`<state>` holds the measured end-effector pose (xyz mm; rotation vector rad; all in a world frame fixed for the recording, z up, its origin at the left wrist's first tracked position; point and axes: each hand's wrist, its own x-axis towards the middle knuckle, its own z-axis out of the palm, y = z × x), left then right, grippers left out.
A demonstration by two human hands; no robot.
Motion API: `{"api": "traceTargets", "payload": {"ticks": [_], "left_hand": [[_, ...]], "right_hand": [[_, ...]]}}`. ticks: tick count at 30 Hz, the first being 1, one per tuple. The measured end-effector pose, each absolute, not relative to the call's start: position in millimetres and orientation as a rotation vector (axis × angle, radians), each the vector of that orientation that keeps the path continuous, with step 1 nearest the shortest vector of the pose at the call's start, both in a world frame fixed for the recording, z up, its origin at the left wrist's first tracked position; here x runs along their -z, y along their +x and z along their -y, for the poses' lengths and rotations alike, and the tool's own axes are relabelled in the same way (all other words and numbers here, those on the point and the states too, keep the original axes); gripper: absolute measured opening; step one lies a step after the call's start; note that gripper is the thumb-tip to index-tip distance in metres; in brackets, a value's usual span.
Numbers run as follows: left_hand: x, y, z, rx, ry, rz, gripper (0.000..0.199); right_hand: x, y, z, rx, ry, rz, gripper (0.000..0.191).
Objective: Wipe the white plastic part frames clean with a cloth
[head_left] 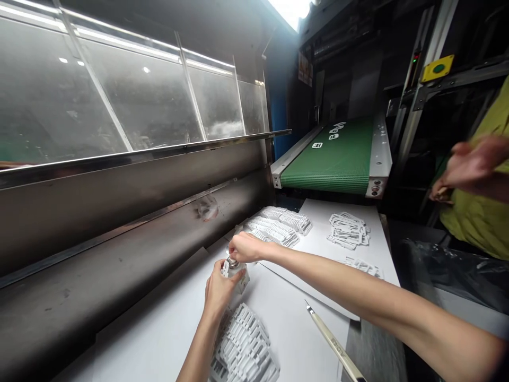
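Observation:
Both my hands meet over the white-covered table (290, 297). My left hand (220, 286) is closed round a small white part (225, 269), with a pale block-like object (242, 284) beside its fingers. My right hand (244, 248) is closed on a small shiny round metal thing (233, 262) just above that block; what it is I cannot make out. Below my left hand lies a pile of white plastic parts (246, 345). Rows of similar parts (276, 225) lie beyond my right hand.
A craft knife (334, 345) lies at the front, its blade pointing away. More white parts (349, 231) lie at the right. Behind stands a green conveyor (330, 164) carrying a few white pieces. A person in a yellow-green top (473, 217) is at the right. Machine panels (131, 101) line the left.

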<state>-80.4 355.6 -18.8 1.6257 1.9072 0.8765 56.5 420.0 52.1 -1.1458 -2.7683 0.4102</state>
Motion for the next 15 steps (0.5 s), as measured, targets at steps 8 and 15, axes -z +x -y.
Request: {"api": "traceTargets", "payload": {"ticks": [8, 15], "left_hand": [[15.3, -77.1, -356.0, -0.883, 1.623, -1.892, 0.049], [12.3, -75.8, -357.3, -0.81, 1.668, -1.943, 0.051]], "right_hand": [[-60.1, 54.0, -425.0, -0.421, -1.133, 2.766, 0.021], [-55.6, 56.7, -421.7, -0.462, -1.142, 2.766, 0.021]]}}
